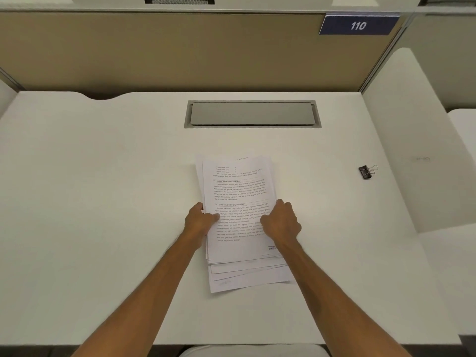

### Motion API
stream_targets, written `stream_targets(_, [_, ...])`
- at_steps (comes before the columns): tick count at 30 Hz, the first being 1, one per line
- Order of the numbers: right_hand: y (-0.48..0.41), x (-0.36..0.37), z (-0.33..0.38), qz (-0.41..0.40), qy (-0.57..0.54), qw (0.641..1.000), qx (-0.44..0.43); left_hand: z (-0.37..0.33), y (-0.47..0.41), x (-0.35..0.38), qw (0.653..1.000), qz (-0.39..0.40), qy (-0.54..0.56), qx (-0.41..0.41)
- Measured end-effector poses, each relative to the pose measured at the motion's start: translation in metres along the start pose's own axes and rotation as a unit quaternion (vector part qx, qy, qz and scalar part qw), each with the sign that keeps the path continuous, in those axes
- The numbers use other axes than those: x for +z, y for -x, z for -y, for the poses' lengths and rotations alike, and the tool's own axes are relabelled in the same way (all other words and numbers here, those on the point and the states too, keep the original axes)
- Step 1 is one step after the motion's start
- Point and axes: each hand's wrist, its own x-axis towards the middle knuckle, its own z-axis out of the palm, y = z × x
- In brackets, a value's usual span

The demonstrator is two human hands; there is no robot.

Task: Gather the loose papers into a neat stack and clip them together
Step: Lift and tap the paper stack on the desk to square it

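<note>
A pile of printed white papers (238, 191) lies in the middle of the white desk (103, 176), its sheets fanned out unevenly at the near end. My left hand (199, 219) grips the pile's left edge, thumb on top. My right hand (280, 221) grips the right edge with fingers curled over the top sheet. A black binder clip (366, 171) with silver handles lies alone on the desk far to the right, well apart from both hands.
A grey cable-tray lid (252, 114) is set into the desk behind the papers. A tan partition (154, 52) with a blue "110" sign (358, 25) closes the back. A white side panel (412, 140) bounds the right side.
</note>
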Motion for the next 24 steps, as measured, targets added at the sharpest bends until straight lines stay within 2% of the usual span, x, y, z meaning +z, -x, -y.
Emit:
stream_targets(5, [-0.009,-0.004,-0.008,0.017,-0.023,1.000,0.000,-0.005,0.010,0.004,0.999,-0.031,0.017,0.036])
stream_targets(7, [-0.018,-0.007,-0.013,0.018,-0.077,0.997,0.002,-0.009,0.014,-0.002,0.997,-0.034,0.022,0.073])
stream_targets(9, [-0.026,-0.014,-0.017,0.030,-0.181,0.983,-0.005,-0.014,0.021,-0.012,0.993,-0.020,0.036,0.108])
stream_targets(11, [-0.028,-0.025,-0.018,0.074,-0.313,0.947,-0.010,-0.020,0.028,-0.025,0.986,-0.005,0.047,0.157])
stream_targets(13, [-0.027,-0.039,-0.019,0.156,-0.429,0.889,-0.045,-0.029,0.038,-0.037,0.978,0.014,0.074,0.194])
stream_targets(16, [-0.017,-0.061,-0.007,0.239,-0.489,0.826,-0.146,-0.045,0.053,-0.054,0.963,0.044,0.113,0.240])
stream_targets(18, [-0.009,-0.072,0.006,0.209,-0.508,0.813,-0.193,-0.054,0.060,-0.063,0.954,0.052,0.125,0.268])
stream_targets(20, [-0.004,-0.079,0.019,0.143,-0.519,0.810,-0.232,-0.063,0.063,-0.069,0.947,0.043,0.128,0.292])
stream_targets(24, [0.006,-0.080,0.040,0.046,-0.480,0.829,-0.282,-0.069,0.063,-0.066,0.941,-0.018,0.102,0.322])
